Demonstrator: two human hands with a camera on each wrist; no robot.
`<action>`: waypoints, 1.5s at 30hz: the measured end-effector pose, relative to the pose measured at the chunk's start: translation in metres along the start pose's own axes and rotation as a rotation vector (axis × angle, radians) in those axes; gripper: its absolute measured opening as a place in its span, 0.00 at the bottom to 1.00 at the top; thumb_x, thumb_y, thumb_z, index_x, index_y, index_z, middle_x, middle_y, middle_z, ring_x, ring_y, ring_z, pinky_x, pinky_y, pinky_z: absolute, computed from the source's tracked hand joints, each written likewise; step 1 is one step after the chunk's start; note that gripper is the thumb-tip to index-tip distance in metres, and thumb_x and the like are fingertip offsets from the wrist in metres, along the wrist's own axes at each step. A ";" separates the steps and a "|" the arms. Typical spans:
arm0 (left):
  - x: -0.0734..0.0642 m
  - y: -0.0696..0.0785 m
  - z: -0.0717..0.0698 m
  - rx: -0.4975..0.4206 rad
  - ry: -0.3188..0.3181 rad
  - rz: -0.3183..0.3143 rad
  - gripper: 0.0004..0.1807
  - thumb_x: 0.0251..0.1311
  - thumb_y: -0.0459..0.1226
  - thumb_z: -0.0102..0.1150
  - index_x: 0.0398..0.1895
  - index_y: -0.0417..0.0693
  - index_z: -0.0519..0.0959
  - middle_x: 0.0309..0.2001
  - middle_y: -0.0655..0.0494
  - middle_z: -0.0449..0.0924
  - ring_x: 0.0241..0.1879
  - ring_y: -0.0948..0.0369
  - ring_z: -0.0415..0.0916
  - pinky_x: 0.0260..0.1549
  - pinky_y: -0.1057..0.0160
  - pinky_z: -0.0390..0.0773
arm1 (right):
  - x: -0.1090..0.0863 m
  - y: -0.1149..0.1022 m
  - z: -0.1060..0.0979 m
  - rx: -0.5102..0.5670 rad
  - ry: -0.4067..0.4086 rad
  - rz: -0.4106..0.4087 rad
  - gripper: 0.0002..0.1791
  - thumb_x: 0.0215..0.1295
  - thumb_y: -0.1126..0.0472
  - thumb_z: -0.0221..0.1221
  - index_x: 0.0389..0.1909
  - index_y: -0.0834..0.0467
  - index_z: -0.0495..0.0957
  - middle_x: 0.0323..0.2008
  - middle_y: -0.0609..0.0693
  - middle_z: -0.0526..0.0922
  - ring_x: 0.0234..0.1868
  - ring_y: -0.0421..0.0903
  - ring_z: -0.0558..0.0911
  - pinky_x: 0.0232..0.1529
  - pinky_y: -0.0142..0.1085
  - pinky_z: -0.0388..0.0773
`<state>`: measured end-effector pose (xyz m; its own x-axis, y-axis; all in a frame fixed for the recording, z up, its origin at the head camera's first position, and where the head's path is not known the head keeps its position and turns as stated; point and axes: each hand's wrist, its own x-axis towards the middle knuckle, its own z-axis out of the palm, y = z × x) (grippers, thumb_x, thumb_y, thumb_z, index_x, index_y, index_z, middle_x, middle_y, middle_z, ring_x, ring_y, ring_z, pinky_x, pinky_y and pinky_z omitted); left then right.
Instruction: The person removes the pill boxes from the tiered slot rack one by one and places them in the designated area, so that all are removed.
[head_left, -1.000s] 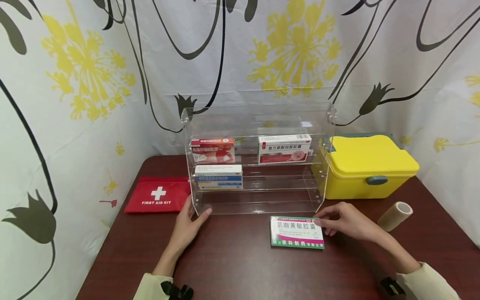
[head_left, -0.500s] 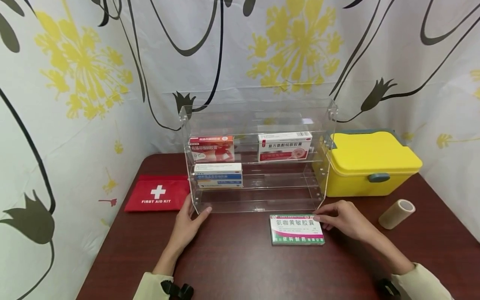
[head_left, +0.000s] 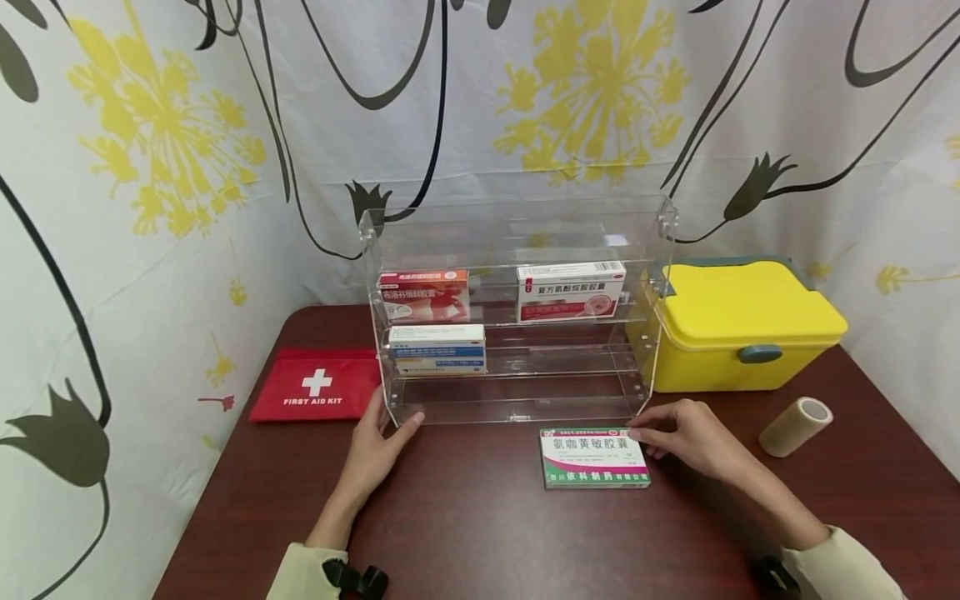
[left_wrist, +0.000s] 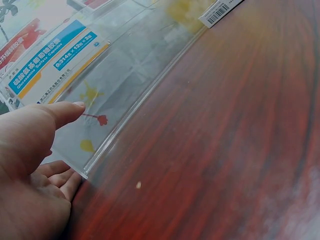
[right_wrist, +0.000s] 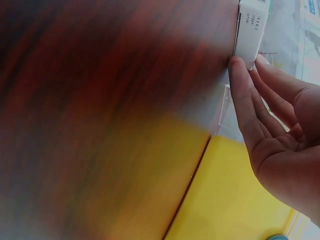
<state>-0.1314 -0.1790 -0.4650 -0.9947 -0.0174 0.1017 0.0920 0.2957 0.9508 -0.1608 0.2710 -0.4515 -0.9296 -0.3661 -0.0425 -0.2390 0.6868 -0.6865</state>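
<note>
A green, white and magenta medicine box (head_left: pixel 596 458) lies on the table in front of a clear acrylic shelf (head_left: pixel 517 408). My right hand (head_left: pixel 693 437) pinches this box near its far right corner. In the right wrist view, the thumb and fingers of my right hand (right_wrist: pixel 280 117) are at the end of the white-sided box (right_wrist: pixel 251 37). At the shelf's lower left corner, my left hand (head_left: pixel 375 446) straddles the side panel, fingers along the outside and thumb extended across the front. The left wrist view shows the thumb of my left hand (left_wrist: pixel 37 135) before the clear panel.
On the shelf stand a red-orange box (head_left: pixel 424 298), a white-and-red box (head_left: pixel 572 292) and a blue-and-white box (head_left: pixel 437 350). A red first aid pouch (head_left: pixel 315 387) lies left. A yellow case (head_left: pixel 750 333) and a tan roll (head_left: pixel 796 427) stand right, on the brown table (head_left: pixel 465 517).
The view has shifted slightly. My right hand and the medicine box have barely moved; the hand still pinches the box's corner. My left hand stays at the shelf corner.
</note>
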 end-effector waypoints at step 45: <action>0.012 -0.043 0.003 -0.009 0.053 0.062 0.43 0.58 0.48 0.68 0.75 0.58 0.58 0.70 0.55 0.63 0.69 0.56 0.61 0.65 0.55 0.61 | 0.123 -0.193 0.046 -0.116 0.274 -0.384 0.16 0.59 0.55 0.70 0.44 0.58 0.81 0.31 0.48 0.87 0.30 0.38 0.84 0.33 0.35 0.81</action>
<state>-0.1475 -0.1891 -0.5059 -0.9833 -0.0497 0.1752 0.1537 0.2892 0.9448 -0.2167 0.0650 -0.3576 -0.8037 -0.4390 0.4016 -0.5949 0.6052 -0.5290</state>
